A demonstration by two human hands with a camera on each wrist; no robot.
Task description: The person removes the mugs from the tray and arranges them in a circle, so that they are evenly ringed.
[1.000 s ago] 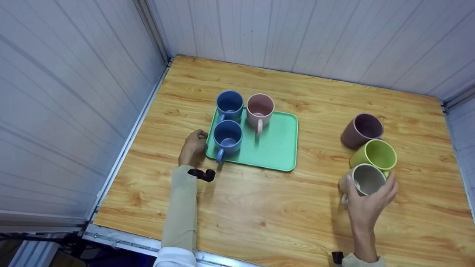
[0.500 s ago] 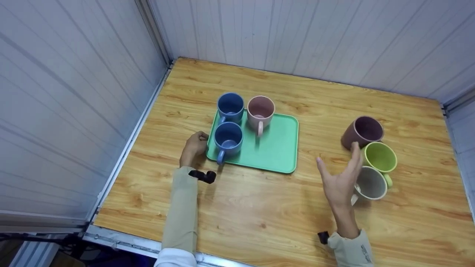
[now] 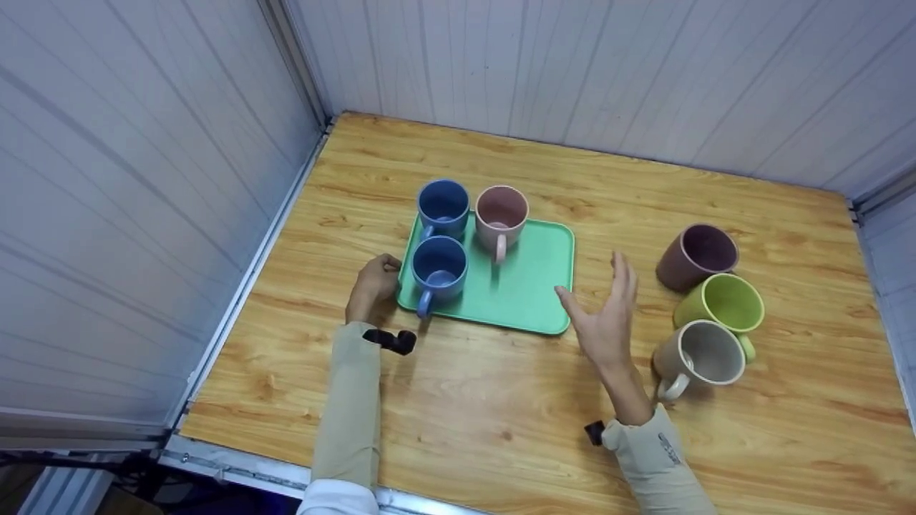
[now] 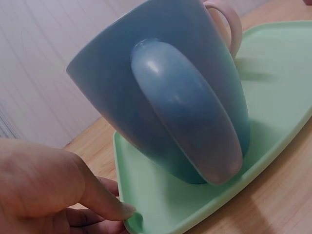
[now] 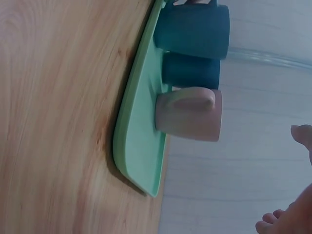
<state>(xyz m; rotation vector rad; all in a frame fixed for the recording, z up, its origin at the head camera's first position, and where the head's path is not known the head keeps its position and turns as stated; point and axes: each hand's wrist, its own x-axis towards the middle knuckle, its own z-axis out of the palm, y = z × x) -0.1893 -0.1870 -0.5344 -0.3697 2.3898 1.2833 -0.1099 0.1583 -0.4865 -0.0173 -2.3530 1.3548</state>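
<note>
My left hand (image 3: 375, 282) holds the left edge of a green tray (image 3: 533, 300); in the left wrist view the thumb (image 4: 119, 209) lies on the rim and the other fingers are outside it, partly hidden. On the tray stand two blue mugs, a front one (image 3: 447, 282) and a back one (image 3: 442, 223), with a pink mug (image 3: 494, 234) beside them. My right hand (image 3: 607, 329) hovers off the tray's right side, thumb and fingers spread, holding nothing. To its right, a beige mug (image 3: 669, 357) stands with its handle toward the front.
A yellow-green mug (image 3: 690, 307) and a purple mug (image 3: 676, 265) stand in a row behind the beige one, close together. The wooden table (image 3: 486, 415) is bounded by pale panel walls (image 3: 572, 71) at the back and sides.
My right hand has let go of the beige mug and moved left toward the tray, fingers spread. The left hand and the tray have stayed in place.
</note>
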